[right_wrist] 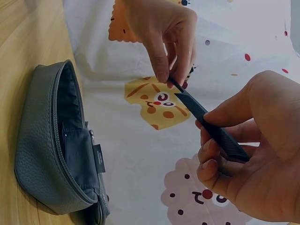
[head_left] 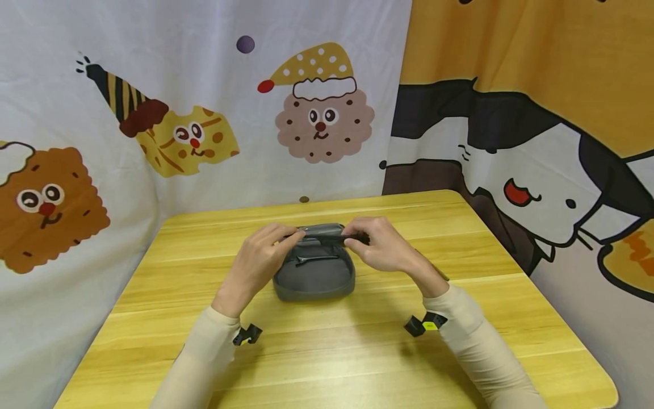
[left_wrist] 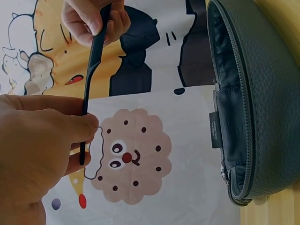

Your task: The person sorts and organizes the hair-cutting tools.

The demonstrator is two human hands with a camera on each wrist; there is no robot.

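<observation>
**Above the Desk: Black Comb Held at Both Ends**

At the far middle of the yellow wood-grain desk sits a grey, pebble-textured pouch with a rounded outline. Its zip is undone and the mouth stands open, exposing the dark fabric lining and a small dark tag. The opened position presumably keeps the interior accessible to both hands.

The slim black plastic comb, with fine teeth and a narrow tail, is suspended between the hands. From the head view it appears over the far part of the pouch; both wrist views show it apart from the pouch.

Hand states:

- Left hand: located left of the pouch; thumb and fingers pinch the narrow tail of the comb. The spacing is narrow, since the part gripped is thin.
- Right hand: located right of the pouch; thumb and curled fingers hold the broad, toothed section of the comb. The thumb lies along one face and the fingers support the other, which likely prevents rotation.

The two-ended grip appears chosen to hold the comb steady and keep most of its length visible. Whether the pouch contains other items cannot be determined from these views.
</observation>
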